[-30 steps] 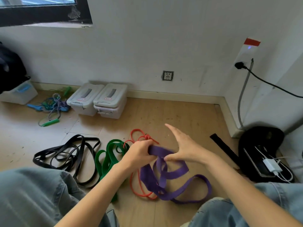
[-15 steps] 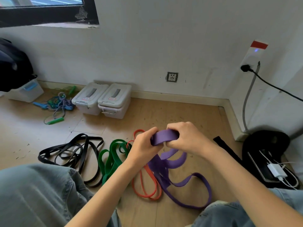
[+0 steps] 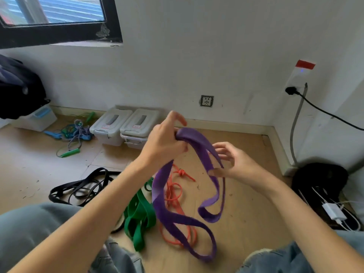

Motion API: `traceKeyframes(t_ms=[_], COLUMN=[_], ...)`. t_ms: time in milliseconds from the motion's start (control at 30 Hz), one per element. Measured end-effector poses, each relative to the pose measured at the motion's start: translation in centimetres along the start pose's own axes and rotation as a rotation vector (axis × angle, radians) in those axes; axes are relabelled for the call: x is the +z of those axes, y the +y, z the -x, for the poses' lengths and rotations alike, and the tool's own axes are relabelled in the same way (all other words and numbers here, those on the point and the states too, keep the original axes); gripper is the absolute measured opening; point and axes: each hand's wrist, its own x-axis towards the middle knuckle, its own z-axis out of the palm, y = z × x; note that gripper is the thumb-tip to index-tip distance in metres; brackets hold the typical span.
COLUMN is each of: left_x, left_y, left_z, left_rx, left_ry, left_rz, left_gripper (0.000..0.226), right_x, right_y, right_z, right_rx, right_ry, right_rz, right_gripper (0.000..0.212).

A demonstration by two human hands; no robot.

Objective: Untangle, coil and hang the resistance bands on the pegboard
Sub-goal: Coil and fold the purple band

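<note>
A wide purple resistance band (image 3: 167, 211) hangs in loops above the wooden floor. My left hand (image 3: 163, 143) grips its top fold, raised at the centre of the view. Lower and to the right, my right hand (image 3: 234, 164) pinches one strand of the same band between thumb and fingers. Under the purple loops lie a thin orange band (image 3: 173, 196) with a knot, a green band (image 3: 137, 217) bunched to its left, and a black band (image 3: 78, 188) further left. No pegboard is in view.
Two grey lidded boxes (image 3: 126, 127) stand by the wall, with a tangle of skipping ropes (image 3: 74, 133) to their left. A black bag (image 3: 323, 186) with a white charger (image 3: 334, 212) sits at right. My knees in jeans fill the bottom corners.
Both hands have lifted the purple band off the floor. My left hand rose with the top fold, and my right hand moved apart to the right, onto a lower strand.
</note>
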Motion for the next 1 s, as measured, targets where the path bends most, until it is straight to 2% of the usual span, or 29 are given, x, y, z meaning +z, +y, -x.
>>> traceKeyframes(t_ms=[33, 100, 233, 333, 400, 433, 467, 533, 600, 667, 733, 767, 833, 900, 1000], left_x=[0.4, 1.5, 2.3, 4.8, 6.2, 6.3, 5.9, 4.2, 1.7, 0.2, 0.5, 1.1, 2.4, 2.7, 3.5], left_y=[0.9, 1.8, -1.2, -5.7, -7.9, -8.5, -8.7, -7.9, -5.5, -2.5, 0.6, 1.9, 3.2, 2.8, 0.0], left_z=[0.0, 0.2, 0.6, 3.7, 5.8, 6.1, 5.8, 4.2, 2.2, 0.9, 0.5, 0.7, 0.7, 0.4, 0.8], left_rx=[0.030, 0.039, -0.002, -0.075, -0.215, -0.265, -0.265, -0.203, -0.142, -0.049, 0.008, 0.011, 0.026, 0.047, 0.102], left_ry=[-0.055, -0.074, -0.010, -0.160, -0.296, -0.292, -0.231, -0.006, 0.239, 0.295, 0.166, 0.081, -0.036, -0.053, -0.045], left_rz=[-0.085, -0.152, -0.066, -0.018, 0.021, 0.058, 0.066, 0.039, 0.046, -0.090, -0.213, -0.223, -0.240, -0.247, -0.177], left_gripper=[0.039, 0.035, 0.024, 0.012, 0.019, 0.026, 0.033, 0.039, 0.025, 0.014, 0.019, 0.023, 0.027, 0.026, 0.016], right_x=[0.7, 1.9, 2.5, 1.6, 0.7, 0.3, -0.2, -1.0, -1.5, -1.0, 0.2, 0.8, 1.6, 1.4, 0.1], right_y=[-0.3, -0.9, -2.6, -4.2, -4.8, -4.9, -4.8, -3.8, -2.4, -1.1, -0.9, -1.2, -1.7, -2.3, -4.0], right_z=[0.1, 0.1, -0.2, -0.3, -0.3, -0.4, -0.4, -0.3, 0.1, 0.6, 0.8, 0.7, 0.3, 0.0, -0.4], right_rx=[-0.043, -0.115, -0.240, -0.292, -0.330, -0.344, -0.344, -0.295, -0.181, -0.059, -0.063, -0.096, -0.153, -0.201, -0.347], right_ry=[-0.023, -0.043, 0.149, 0.143, 0.123, 0.135, 0.159, 0.177, 0.070, -0.060, -0.070, -0.052, 0.039, 0.183, 0.260], right_rz=[-0.061, -0.141, -0.254, -0.534, -0.668, -0.665, -0.611, -0.396, -0.151, -0.023, -0.093, -0.116, -0.113, -0.169, -0.438], right_gripper=[0.053, 0.038, 0.014, 0.011, 0.015, 0.015, 0.014, 0.009, 0.015, 0.034, 0.054, 0.052, 0.031, 0.014, 0.019])
